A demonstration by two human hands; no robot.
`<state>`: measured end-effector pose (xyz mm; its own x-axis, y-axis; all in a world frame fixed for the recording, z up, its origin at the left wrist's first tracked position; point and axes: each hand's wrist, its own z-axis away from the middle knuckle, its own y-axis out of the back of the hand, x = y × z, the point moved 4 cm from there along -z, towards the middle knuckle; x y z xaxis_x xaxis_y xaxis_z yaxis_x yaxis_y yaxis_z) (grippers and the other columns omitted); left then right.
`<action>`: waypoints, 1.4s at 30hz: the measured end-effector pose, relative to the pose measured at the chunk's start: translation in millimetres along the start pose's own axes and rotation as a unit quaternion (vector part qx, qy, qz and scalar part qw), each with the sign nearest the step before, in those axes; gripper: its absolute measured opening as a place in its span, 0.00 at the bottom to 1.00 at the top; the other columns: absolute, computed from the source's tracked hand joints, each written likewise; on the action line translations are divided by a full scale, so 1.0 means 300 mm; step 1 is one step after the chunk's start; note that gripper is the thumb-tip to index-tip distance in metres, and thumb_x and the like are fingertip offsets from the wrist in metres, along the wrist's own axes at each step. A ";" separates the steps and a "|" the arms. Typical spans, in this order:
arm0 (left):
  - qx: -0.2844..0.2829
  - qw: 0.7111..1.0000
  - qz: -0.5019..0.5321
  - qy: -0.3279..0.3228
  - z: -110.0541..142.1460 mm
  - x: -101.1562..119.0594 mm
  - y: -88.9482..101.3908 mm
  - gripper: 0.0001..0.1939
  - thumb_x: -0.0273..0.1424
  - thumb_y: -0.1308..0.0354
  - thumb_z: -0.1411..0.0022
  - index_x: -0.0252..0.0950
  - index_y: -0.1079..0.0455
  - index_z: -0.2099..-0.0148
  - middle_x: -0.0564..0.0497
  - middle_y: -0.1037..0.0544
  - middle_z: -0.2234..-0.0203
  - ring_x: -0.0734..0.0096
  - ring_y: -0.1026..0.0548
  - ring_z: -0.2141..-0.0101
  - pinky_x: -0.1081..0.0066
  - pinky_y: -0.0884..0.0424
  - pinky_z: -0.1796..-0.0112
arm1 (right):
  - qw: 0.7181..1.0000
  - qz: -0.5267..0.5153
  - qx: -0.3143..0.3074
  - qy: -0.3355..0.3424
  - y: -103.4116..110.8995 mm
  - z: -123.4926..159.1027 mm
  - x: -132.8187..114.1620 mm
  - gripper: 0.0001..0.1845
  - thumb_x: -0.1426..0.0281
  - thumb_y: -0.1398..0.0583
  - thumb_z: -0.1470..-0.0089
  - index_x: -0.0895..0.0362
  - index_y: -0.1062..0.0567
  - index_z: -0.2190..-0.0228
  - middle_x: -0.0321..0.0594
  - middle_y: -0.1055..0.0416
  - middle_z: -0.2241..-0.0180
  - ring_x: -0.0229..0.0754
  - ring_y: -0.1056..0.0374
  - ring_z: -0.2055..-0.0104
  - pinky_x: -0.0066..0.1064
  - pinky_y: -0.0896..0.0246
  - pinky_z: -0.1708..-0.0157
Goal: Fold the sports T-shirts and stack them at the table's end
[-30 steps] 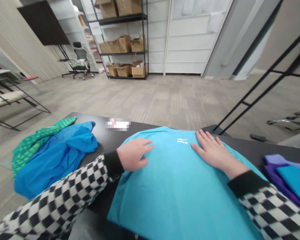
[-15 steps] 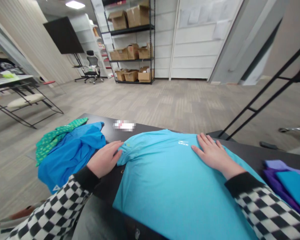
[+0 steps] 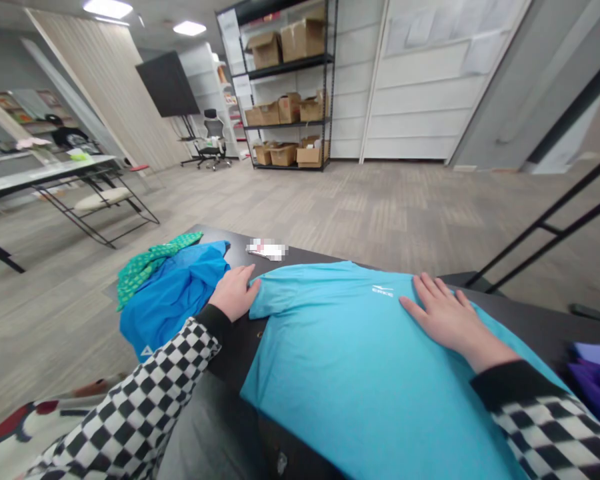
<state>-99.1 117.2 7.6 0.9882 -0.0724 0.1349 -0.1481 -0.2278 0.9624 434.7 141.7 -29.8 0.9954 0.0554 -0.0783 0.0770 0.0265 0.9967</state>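
Note:
A light blue T-shirt (image 3: 350,360) with a small white logo lies spread on the black table (image 3: 525,320). My right hand (image 3: 447,319) rests flat on it near the logo, fingers stretched out. My left hand (image 3: 236,293) sits at the shirt's left edge, by the sleeve, fingers extended and touching the cloth and the table. Both my sleeves are black-and-white checked.
A darker blue garment (image 3: 175,293) and a green patterned one (image 3: 147,265) lie heaped at the table's left end. Purple and teal folded clothes (image 3: 597,373) sit at the right edge. Beyond are a shelf rack with cardboard boxes (image 3: 290,87), an office chair (image 3: 211,137) and a long table (image 3: 45,175).
My left hand has slid left off the shirt's chest to its left edge. The right hand has stayed flat on the shirt. My view has swung left.

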 end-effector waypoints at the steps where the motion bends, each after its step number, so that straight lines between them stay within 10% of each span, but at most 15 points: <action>1: -0.005 1.000 -0.003 0.021 -0.005 -0.001 -0.006 0.29 0.45 0.47 0.22 0.34 0.23 0.31 0.35 0.19 0.39 0.44 0.22 0.38 0.51 0.30 0.33 | 1.000 -0.002 0.000 0.000 -0.001 -0.001 0.001 0.51 0.39 0.60 0.27 0.57 0.46 0.18 0.45 0.56 0.16 0.64 0.57 0.15 0.65 0.60 0.19; 7: -0.032 0.986 0.125 0.102 -0.085 -0.024 -0.022 0.04 0.34 0.36 0.32 0.40 0.25 0.61 0.48 0.19 0.64 0.59 0.20 0.61 0.63 0.24 0.54 | 1.000 -0.002 0.011 0.004 -0.005 -0.002 0.004 0.53 0.38 0.60 0.27 0.59 0.44 0.18 0.47 0.55 0.17 0.64 0.55 0.16 0.66 0.59 0.19; 16: -0.029 0.812 0.542 0.213 -0.160 -0.001 -0.017 0.23 0.30 0.28 0.40 0.40 0.32 0.46 0.56 0.22 0.70 0.72 0.25 0.75 0.74 0.29 0.72 | 1.000 -0.011 0.019 0.006 -0.013 -0.007 0.009 0.54 0.37 0.61 0.27 0.60 0.44 0.19 0.48 0.55 0.17 0.64 0.55 0.16 0.67 0.59 0.19; 22: 0.075 0.894 0.379 0.229 -0.164 -0.025 0.000 0.24 0.25 0.32 0.44 0.37 0.25 0.44 0.43 0.17 0.54 0.56 0.16 0.56 0.57 0.17 0.52 | 1.000 -0.008 0.022 0.008 -0.015 -0.007 0.009 0.53 0.38 0.60 0.27 0.60 0.43 0.19 0.49 0.54 0.17 0.65 0.54 0.16 0.68 0.58 0.19; 27: -0.004 0.988 0.148 -0.049 -0.061 0.082 -0.034 0.33 0.43 0.41 0.28 0.36 0.29 0.26 0.34 0.31 0.25 0.42 0.35 0.25 0.44 0.38 0.27 | 1.000 -0.015 0.022 0.011 -0.012 -0.005 0.006 0.52 0.38 0.59 0.27 0.58 0.44 0.18 0.48 0.53 0.17 0.66 0.55 0.16 0.68 0.59 0.19; 32: -0.176 0.984 -0.030 -0.019 0.057 0.122 -0.072 0.46 0.59 0.53 0.22 0.37 0.48 0.14 0.34 0.51 0.17 0.37 0.50 0.19 0.34 0.51 0.25 | 1.000 -0.015 0.020 0.007 -0.004 0.000 0.000 0.52 0.38 0.60 0.27 0.58 0.44 0.19 0.48 0.53 0.17 0.65 0.54 0.16 0.67 0.60 0.19; 38: -0.103 0.993 -0.048 -0.015 0.015 0.156 0.026 0.34 0.54 0.46 0.23 0.36 0.25 0.29 0.32 0.25 0.30 0.34 0.26 0.32 0.41 0.36 0.29 | 1.000 -0.013 0.016 0.006 -0.005 -0.001 -0.001 0.53 0.37 0.61 0.27 0.59 0.43 0.19 0.47 0.55 0.17 0.63 0.55 0.16 0.66 0.60 0.19; 42: -0.061 0.988 0.101 -0.096 -0.061 0.229 0.032 0.26 0.43 0.50 0.21 0.37 0.23 0.32 0.37 0.25 0.29 0.48 0.29 0.28 0.53 0.37 0.26 | 1.000 -0.013 0.018 0.007 -0.007 -0.002 0.003 0.53 0.37 0.60 0.28 0.58 0.44 0.19 0.47 0.55 0.16 0.63 0.55 0.16 0.66 0.60 0.19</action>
<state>-31.8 127.8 30.5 0.9115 -0.2909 0.2907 -0.3239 -0.0722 0.9433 435.4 142.3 -32.0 0.9921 0.0684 -0.1048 0.1056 -0.0083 0.9944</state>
